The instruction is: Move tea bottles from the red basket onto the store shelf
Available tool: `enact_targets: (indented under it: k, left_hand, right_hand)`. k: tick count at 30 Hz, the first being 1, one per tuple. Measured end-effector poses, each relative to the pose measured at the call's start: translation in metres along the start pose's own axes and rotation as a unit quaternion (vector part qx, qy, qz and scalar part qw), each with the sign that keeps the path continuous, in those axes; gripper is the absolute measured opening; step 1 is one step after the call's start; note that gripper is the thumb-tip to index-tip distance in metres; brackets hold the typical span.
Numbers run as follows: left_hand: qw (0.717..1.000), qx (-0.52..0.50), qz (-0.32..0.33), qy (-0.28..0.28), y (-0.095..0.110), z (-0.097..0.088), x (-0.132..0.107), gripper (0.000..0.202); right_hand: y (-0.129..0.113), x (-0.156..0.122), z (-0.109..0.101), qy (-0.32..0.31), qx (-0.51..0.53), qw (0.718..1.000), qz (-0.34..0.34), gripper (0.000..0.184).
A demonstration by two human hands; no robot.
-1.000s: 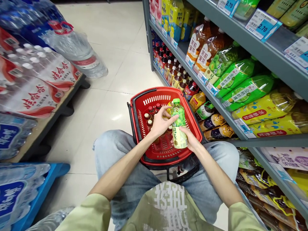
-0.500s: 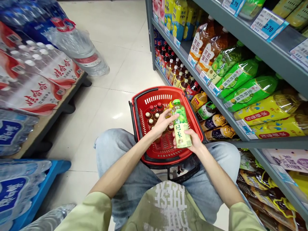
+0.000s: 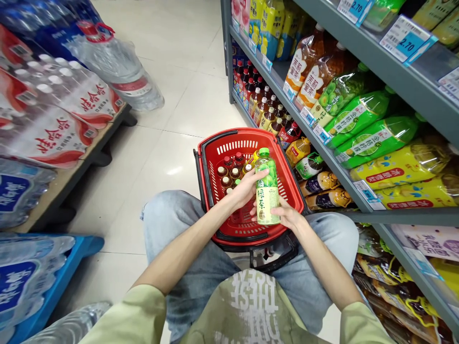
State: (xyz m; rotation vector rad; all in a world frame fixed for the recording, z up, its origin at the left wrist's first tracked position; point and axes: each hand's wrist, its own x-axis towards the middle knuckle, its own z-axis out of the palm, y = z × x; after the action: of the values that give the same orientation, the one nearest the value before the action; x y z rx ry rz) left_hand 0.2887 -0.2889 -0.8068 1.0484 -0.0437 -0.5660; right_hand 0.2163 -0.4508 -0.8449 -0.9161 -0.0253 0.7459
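Observation:
A green tea bottle (image 3: 267, 193) with a green cap and a pale label stands upright over the red shopping basket (image 3: 215, 157). My right hand (image 3: 289, 216) grips its lower part from the right. My left hand (image 3: 244, 188) wraps its fingers round the bottle's middle from the left. Several small bottles with red and brown caps (image 3: 229, 171) stand in the basket behind my hands. The basket rests on the floor between my knees.
Grey shelves (image 3: 358, 200) on the right carry large drink bottles and rows of small ones. Shrink-wrapped water packs (image 3: 60, 114) lie on a low pallet at the left, with more on a blue pallet (image 3: 53, 286). Tiled floor stretches ahead.
The bottle has been turned so its label faces me and has come slightly lower and closer. My left hand slid from the bottle's shoulder to its middle.

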Motion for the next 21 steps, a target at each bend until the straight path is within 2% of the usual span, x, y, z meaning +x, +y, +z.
enact_targets:
  k: [3, 6, 9, 14, 17, 21]
  left_hand:
    - [0.999, -0.003, -0.035, -0.019, -0.001, -0.002, -0.001, 0.049]
    - [0.999, 0.005, -0.042, 0.004, -0.003, -0.003, -0.001, 0.050]
    - [0.998, 0.006, -0.054, 0.030, -0.006, -0.004, 0.000, 0.052]
    - [0.998, 0.039, -0.026, 0.049, -0.013, -0.005, 0.003, 0.058]
    - [0.997, 0.053, -0.021, 0.050, -0.016, -0.005, 0.004, 0.062]
    - [0.996, 0.063, -0.034, 0.054, -0.017, -0.003, 0.004, 0.059]
  right_hand:
    - [-0.002, 0.005, 0.009, 0.039, -0.012, 0.999, -0.026, 0.055]
    - [-0.001, 0.011, 0.015, 0.083, 0.002, 0.995, -0.052, 0.054]
    - [0.001, 0.017, 0.018, 0.122, 0.022, 0.991, -0.043, 0.045]
    - [0.004, 0.024, 0.019, 0.196, 0.023, 0.980, -0.034, 0.035]
    - [0.005, 0.024, 0.019, 0.217, 0.038, 0.975, -0.031, 0.036]
    - [0.003, 0.022, 0.021, 0.213, 0.058, 0.975, -0.011, 0.040]
